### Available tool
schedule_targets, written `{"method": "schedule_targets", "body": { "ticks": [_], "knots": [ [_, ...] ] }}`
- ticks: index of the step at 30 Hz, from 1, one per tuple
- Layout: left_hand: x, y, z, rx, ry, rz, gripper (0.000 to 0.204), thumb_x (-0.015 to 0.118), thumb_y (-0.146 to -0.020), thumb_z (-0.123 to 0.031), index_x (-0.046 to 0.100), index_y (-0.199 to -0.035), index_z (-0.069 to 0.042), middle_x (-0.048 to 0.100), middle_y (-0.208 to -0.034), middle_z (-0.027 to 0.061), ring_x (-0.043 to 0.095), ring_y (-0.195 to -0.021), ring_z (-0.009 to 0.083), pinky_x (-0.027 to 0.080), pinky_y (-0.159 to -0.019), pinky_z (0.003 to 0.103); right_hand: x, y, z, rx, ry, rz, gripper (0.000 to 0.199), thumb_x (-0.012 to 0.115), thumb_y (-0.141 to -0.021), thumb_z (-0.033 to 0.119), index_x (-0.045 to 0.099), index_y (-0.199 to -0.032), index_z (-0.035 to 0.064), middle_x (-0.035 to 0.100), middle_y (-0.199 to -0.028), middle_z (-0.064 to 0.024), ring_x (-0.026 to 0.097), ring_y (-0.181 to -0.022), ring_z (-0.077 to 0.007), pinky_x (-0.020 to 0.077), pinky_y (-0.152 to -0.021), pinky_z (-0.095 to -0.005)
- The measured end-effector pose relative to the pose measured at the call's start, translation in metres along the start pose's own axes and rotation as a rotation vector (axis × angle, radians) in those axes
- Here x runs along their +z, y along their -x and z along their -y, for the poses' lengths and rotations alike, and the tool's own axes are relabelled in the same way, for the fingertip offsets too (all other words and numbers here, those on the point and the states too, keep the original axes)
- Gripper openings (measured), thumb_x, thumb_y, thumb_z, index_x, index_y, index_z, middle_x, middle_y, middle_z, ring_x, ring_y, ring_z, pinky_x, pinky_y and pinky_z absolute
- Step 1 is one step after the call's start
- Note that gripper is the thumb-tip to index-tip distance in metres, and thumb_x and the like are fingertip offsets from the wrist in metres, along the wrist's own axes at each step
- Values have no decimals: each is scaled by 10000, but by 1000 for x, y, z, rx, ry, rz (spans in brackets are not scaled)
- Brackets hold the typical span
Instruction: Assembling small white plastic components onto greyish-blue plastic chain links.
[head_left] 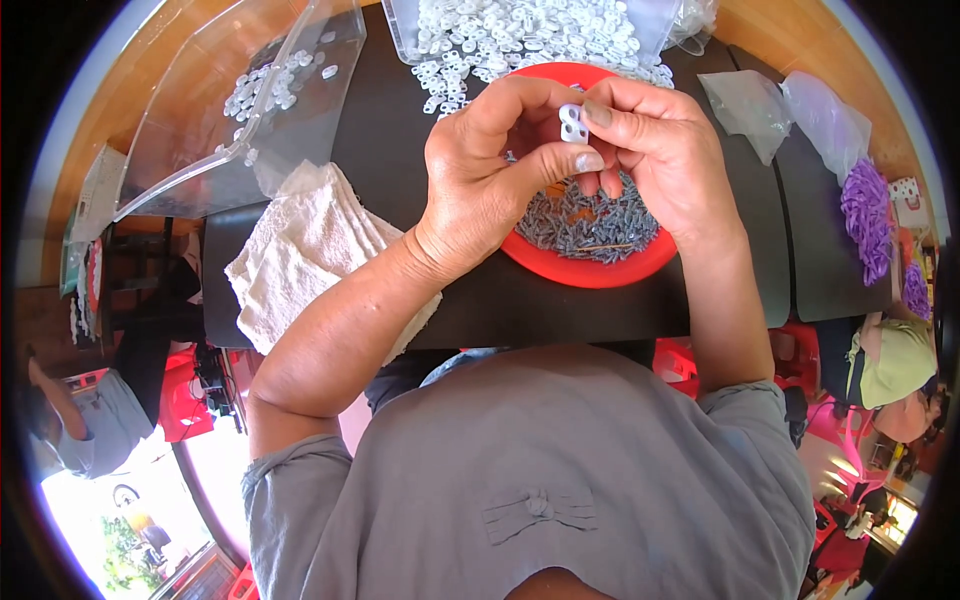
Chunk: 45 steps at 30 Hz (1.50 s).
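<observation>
Between my two hands is a small white plastic piece (pixel 573 124) with round holes through it. My left hand (pixel 485 165) pinches it from below with the thumb, its fingers curled behind. At its upper right edge, the thumb and fingers of my right hand (pixel 680 165) close on it too. Both hands are above a red plate (pixel 590 274) heaped with small grey plug-like pieces (pixel 565 230). Behind the hands, many similar white pieces (pixel 530 30) fill a clear tub and spill onto the dark table (pixel 390 160). My fingers partly hide the plate's contents.
A crumpled white cloth (pixel 305 250) lies left of the plate. Farther left, a clear plastic bin (pixel 310 130) holds some white pieces. Clear plastic bags (pixel 745 108) and a purple bundle (pixel 867 220) are at the right. Other people (pixel 895 360) and red stools are around the table.
</observation>
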<state>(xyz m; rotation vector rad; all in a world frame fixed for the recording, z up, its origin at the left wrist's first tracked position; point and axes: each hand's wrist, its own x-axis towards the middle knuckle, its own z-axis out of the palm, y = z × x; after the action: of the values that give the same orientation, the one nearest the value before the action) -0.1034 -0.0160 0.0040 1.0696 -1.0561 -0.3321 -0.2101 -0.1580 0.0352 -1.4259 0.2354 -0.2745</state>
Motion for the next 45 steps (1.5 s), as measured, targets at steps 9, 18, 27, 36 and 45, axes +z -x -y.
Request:
{"method": "schedule_targets", "body": {
  "ticks": [9,18,27,36,45],
  "knots": [
    [-8,-1,-7,52,4,95,191,682,-822,79,596,-990,50,677,-802,125,699,-708,184,581,-647,269,3,4,1,36,-47,106,216,604,-930,187,612,-884,-23,590,-688,-52,578,-523,-127,381,-434,-187],
    [-10,-1,-9,-41,-22,88,196,736,-780,53,627,-941,36,669,-812,102,659,-745,168,561,-676,270,3,2,-6,63,-154,141,222,599,-935,182,632,-886,-32,597,-675,-49,556,-501,-104,340,-416,-177],
    [-9,-4,8,-32,-4,106,155,706,-808,68,613,-927,34,672,-783,116,693,-668,176,586,-592,255,-2,-2,-8,46,-47,116,215,594,-937,182,633,-926,-29,601,-695,-35,565,-533,-86,351,-440,-167],
    [-7,-4,9,32,-82,16,221,732,-780,65,599,-946,6,670,-820,79,685,-681,130,564,-597,239,1,-1,-1,32,101,49,208,610,-931,208,646,-872,12,599,-691,-14,560,-533,-84,357,-467,-171],
    [-10,-1,-5,17,-142,95,186,719,-788,79,588,-913,36,679,-762,117,701,-685,162,575,-611,251,1,0,-4,91,-48,114,217,603,-934,193,617,-870,-14,587,-678,-41,571,-519,-104,340,-410,-177]
  ]
}}
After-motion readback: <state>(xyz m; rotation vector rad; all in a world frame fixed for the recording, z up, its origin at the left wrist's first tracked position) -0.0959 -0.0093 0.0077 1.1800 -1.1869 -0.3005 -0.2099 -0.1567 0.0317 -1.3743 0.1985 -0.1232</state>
